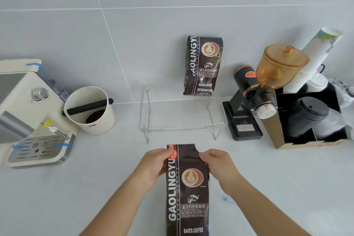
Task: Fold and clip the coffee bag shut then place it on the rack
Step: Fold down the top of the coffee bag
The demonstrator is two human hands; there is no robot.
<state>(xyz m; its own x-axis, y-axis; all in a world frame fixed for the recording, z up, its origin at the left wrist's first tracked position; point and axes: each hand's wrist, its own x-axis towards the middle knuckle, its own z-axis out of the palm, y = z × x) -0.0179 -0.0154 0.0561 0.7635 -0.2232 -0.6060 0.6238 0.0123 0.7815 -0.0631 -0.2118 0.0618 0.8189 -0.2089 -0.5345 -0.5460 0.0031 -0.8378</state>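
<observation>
The coffee bag (186, 188) is lying flat, label up, on the pale countertop (76, 197) at the near centre, its crimped top edge pointing toward the wall and its bottom running out of the lower edge of the view. The left hand (153, 166) is pinching the bag's upper left edge, thumb on the printed face and fingers curled closed underneath. The right hand (218, 165) is gripping the upper right edge the same way, fingertips closed on the foil just below the top seam; the top is still unfolded. Just beyond the bag a clear acrylic rack (182, 119) is standing on the counter, and a second coffee bag (203, 65) is standing upright on its rear right part, leaning against the grey tiled wall (134, 25). To the rack's left a cream knock box (90, 109) with a black bar is sitting beside a cream espresso machine (28, 111). To the rack's right a black grinder (254, 98) with an amber hopper is standing next to a black organiser box (306, 121) holding dark lids, with a stack of paper cups (314, 57) leaning behind it. A small blue item (228, 199) is lying on the counter near the right forearm; too blurred to identify.
</observation>
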